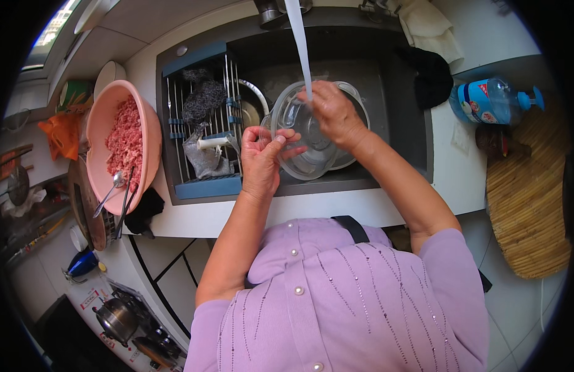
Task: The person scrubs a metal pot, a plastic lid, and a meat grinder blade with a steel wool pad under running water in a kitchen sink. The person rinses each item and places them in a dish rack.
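A clear bowl (310,162), which looks like plastic, is tilted over the sink basin (403,139). My left hand (263,160) grips its near left rim between thumb and fingers. Bent over the bowl's far side is my right hand (335,111), wet, with its fingertips at the rim. Whether they pinch the rim or only touch it is unclear. A white stream of water (300,42) falls from above onto those fingers. Behind the clear bowl, partly hidden, another round vessel (362,111) stands in the basin.
Left in the sink, a drying rack (208,186) holds steel wool (203,100) and a grey scrubbing cloth (203,158). A pink basin (150,125) of minced meat (124,139), with spoon and chopsticks, stands farther left. A blue pump bottle (489,101) and a woven reed mat (528,200) are at right.
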{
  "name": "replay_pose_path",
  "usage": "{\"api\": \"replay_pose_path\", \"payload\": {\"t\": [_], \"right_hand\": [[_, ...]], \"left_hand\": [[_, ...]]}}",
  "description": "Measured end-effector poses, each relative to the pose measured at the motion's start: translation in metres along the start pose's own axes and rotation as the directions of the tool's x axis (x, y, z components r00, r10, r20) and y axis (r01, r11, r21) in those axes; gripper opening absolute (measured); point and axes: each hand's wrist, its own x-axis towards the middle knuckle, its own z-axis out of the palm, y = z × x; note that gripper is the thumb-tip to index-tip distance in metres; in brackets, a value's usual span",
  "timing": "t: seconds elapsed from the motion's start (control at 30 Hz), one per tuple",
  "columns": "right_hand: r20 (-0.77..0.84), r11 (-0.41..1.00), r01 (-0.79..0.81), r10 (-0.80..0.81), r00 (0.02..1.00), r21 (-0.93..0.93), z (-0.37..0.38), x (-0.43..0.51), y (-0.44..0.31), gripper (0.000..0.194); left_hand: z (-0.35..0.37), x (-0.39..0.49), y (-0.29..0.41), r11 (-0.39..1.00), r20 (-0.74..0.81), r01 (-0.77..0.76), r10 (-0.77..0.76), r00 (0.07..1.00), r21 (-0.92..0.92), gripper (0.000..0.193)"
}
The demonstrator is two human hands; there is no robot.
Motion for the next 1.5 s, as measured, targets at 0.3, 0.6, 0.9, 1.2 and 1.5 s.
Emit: {"api": "replay_pose_path", "payload": {"t": [0.3, 0.6, 0.9, 1.2, 1.5], "right_hand": [[-0.054, 0.956, -0.273, 0.279, 0.959, 0.108, 0.007, 0.001, 0.020, 0.040], [-0.113, 0.983, -0.169, 0.176, 0.978, 0.073, 0.016, -0.052, -0.057, 0.050], [-0.012, 0.996, -0.086, 0.087, 0.996, 0.030, -0.011, -0.044, 0.013, 0.049], [-0.190, 0.995, 0.092, -0.095, 0.977, -0.022, -0.050, 0.075, 0.034, 0.045], [-0.123, 0.934, 0.223, -0.265, 0.956, -0.280, -0.035, 0.146, 0.050, 0.032]], "left_hand": [[0.001, 0.004, 0.011, 0.988, -0.028, -0.099, 0.096, 0.995, -0.119, 0.027], [-0.022, 0.020, 0.009, 0.923, -0.224, -0.215, 0.147, 0.964, -0.320, 0.022], [-0.007, 0.009, 0.023, 0.932, -0.206, -0.256, 0.206, 0.957, -0.258, 0.024], [-0.008, 0.003, 0.042, 0.909, -0.173, -0.360, 0.328, 0.929, -0.208, 0.023], [-0.012, -0.011, 0.065, 0.870, -0.068, -0.490, 0.486, 0.871, -0.059, 0.025]]}}
